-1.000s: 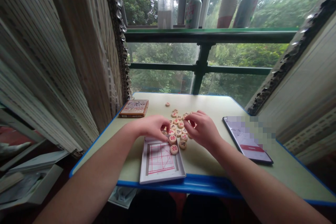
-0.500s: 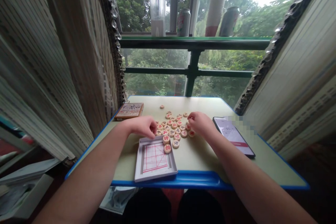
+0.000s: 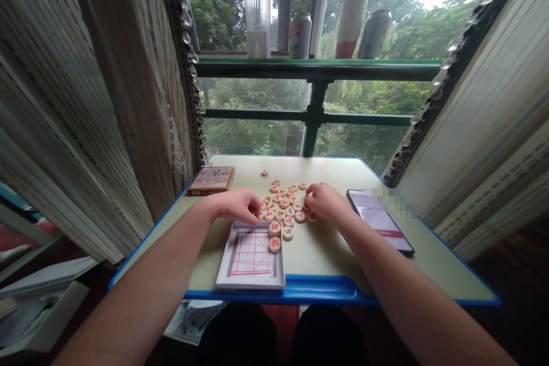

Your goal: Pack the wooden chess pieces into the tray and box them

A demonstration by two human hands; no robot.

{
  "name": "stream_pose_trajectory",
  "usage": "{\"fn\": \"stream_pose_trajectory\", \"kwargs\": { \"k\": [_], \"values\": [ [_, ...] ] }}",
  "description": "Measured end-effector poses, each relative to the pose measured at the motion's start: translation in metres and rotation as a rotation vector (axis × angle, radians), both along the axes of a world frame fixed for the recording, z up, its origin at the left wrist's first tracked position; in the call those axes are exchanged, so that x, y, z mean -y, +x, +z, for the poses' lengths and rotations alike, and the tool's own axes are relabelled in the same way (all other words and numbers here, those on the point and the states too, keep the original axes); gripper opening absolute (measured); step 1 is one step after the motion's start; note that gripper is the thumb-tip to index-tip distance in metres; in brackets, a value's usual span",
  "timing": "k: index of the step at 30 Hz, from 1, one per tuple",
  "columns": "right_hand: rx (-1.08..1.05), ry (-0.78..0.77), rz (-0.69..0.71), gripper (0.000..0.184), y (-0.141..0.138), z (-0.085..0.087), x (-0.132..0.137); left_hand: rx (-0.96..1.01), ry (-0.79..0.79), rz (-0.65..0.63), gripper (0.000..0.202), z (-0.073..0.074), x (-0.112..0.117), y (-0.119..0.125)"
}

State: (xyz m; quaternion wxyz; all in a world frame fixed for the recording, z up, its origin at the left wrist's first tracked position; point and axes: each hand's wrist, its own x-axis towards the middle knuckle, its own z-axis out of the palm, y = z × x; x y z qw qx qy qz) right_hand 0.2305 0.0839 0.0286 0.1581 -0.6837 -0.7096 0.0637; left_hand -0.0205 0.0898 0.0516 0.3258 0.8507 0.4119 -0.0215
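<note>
Many round wooden Chinese chess pieces (image 3: 283, 203) with red and black characters lie in a loose cluster mid-table. My left hand (image 3: 241, 206) is curled at the cluster's left side, just above the far edge of a white open box tray (image 3: 221, 266); what its fingers hold, if anything, is hidden. At the right side of the cluster, my right hand (image 3: 326, 202) has bent fingers touching the pieces there, and I cannot make out its grip. Two red-marked pieces, a general (image 3: 275, 229) and an elephant (image 3: 275, 244), overlap the tray's right rim. Inside the tray is a red-lined grid sheet (image 3: 253, 254).
A printed box (image 3: 211, 179) lies at the table's back left. One lone piece (image 3: 265, 172) sits beyond the cluster. To the right is a phone (image 3: 380, 220). The blue-edged table (image 3: 334, 251) stands before a window with cans (image 3: 301, 35) on its ledge, between curtains.
My left hand has shifted slightly right, hiding some pieces. The tray has slid a little left, while the general and elephant pieces sit slightly further right. My right hand has barely moved.
</note>
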Motion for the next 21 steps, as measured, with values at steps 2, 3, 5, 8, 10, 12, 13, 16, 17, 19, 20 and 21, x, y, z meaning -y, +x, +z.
{"fn": "stream_pose_trajectory", "kwargs": {
  "k": [2, 3, 5, 8, 10, 12, 13, 16, 17, 19, 20, 21],
  "values": [
    [0.009, -0.020, -0.002, 0.024, 0.000, 0.001, 0.001, 0.038, 0.002, -0.008, 0.017, -0.001, 0.000, 0.002],
    [0.008, -0.027, -0.004, 0.025, 0.000, 0.001, 0.001, 0.078, 0.028, 0.009, 0.019, -0.002, -0.001, 0.003],
    [-0.005, -0.027, -0.004, 0.026, 0.000, 0.002, 0.001, 0.186, 0.136, 0.086, 0.025, -0.005, -0.003, 0.006],
    [-0.027, 0.010, 0.067, 0.027, -0.003, 0.004, 0.003, 0.313, 0.342, 0.152, 0.034, -0.010, -0.008, 0.010],
    [-0.035, 0.067, 0.172, 0.026, -0.006, 0.006, 0.005, 0.323, 0.428, 0.114, 0.039, -0.013, -0.010, 0.011],
    [-0.044, 0.146, 0.252, 0.024, -0.009, 0.007, 0.007, 0.293, 0.479, 0.077, 0.042, -0.014, -0.012, 0.010],
    [-0.049, 0.182, 0.267, 0.024, -0.010, 0.006, 0.007, 0.272, 0.497, 0.068, 0.044, -0.015, -0.012, 0.010],
    [-0.048, 0.223, 0.280, 0.022, -0.012, 0.001, 0.006, 0.213, 0.530, 0.066, 0.048, -0.016, -0.012, 0.008],
    [-0.046, 0.220, 0.287, 0.021, -0.013, -0.002, 0.005, 0.198, 0.533, 0.071, 0.049, -0.017, -0.013, 0.008],
    [-0.044, 0.213, 0.305, 0.019, -0.014, -0.008, 0.002, 0.174, 0.534, 0.083, 0.051, -0.018, -0.013, 0.007],
    [-0.045, 0.212, 0.313, 0.019, -0.014, -0.011, 0.001, 0.167, 0.534, 0.087, 0.051, -0.019, -0.013, 0.007],
    [-0.044, 0.210, 0.322, 0.019, -0.015, -0.013, 0.000, 0.161, 0.536, 0.088, 0.051, -0.019, -0.014, 0.007]
  ]
}}
